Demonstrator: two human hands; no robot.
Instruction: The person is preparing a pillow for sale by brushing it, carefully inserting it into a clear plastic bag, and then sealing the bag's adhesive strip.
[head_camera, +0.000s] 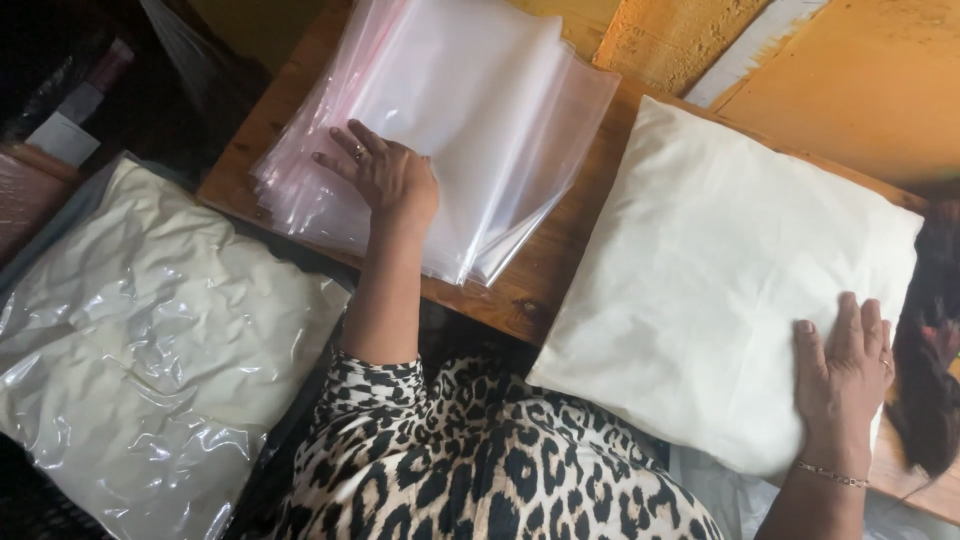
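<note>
On the table, left hand (385, 172) presses spread fingers on empty bags (470, 110); right hand (843, 375) flat on pillow (720, 270).

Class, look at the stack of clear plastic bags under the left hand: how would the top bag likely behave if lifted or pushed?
The top bag of the stack of clear plastic bags looks thin and glossy, so it would probably flop and sag. The sheets lie fanned, so it may slide easily under the left hand. It is likely very light.

A wooden bench (560, 262) carries a stack of clear plastic bags (500, 110); right of the stack, a cream pillow (720, 260)
</note>
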